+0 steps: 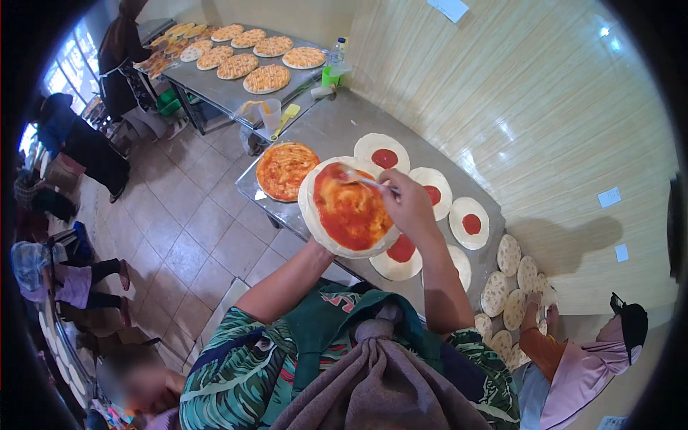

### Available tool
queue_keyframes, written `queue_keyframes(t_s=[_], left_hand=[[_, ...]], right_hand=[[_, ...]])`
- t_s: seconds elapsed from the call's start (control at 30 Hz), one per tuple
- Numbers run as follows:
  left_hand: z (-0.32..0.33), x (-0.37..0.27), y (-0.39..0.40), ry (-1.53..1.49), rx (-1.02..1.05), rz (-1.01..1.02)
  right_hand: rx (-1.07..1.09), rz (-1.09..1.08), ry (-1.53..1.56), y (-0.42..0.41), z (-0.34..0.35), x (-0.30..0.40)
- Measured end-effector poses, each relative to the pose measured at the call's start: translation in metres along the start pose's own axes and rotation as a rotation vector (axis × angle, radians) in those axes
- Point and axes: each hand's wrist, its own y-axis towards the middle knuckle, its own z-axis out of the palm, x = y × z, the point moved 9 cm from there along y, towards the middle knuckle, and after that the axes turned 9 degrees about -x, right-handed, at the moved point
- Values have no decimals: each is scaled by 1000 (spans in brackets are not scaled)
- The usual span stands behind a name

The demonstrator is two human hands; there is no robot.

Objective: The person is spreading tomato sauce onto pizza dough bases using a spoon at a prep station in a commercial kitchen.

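Note:
My left hand supports a round pizza base from below; its fingers are hidden under the dough. Red and orange sauce covers most of the base, leaving a pale rim. In my right hand is a spoon, its head resting in the sauce near the far edge. A fully sauced base lies on the metal table to the left. Around the held base are several pale dough rounds, each with a red sauce spot, such as one at the back and one at the right.
A second table holds several topped pizzas, with a plastic jug, a yellow spatula and a green cup near its end. A person handles speckled dough rounds at right. Other people are at left.

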Motion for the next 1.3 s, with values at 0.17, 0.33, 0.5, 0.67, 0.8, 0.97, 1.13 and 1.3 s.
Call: queue_keyframes(t_s=[0.17, 0.33, 0.5, 0.67, 0.8, 0.97, 1.13, 1.3], left_hand=[[12, -7, -9, 70, 10, 74], [9, 1, -5, 106, 10, 23], [33, -6, -3, 140, 161, 103], [24, -6, 4, 110, 101, 41], [27, -2, 0, 30, 114, 26], [42, -13, -5, 103, 104, 62], [29, -20, 2, 198, 26, 120], [5, -44, 8, 271, -104, 228]], right_hand=[[69, 54, -23, -25, -26, -38], [-74, -34, 141, -7, -1, -5], [-242, -41, 58, -20, -40, -38], [-106, -26, 272, -44, -19, -38], [-263, -63, 118, -10, -35, -31], [-159, 59, -42, -50, -53, -65], [-168, -71, 76, -37, -33, -22], [72, 54, 50, -29, -3, 4]])
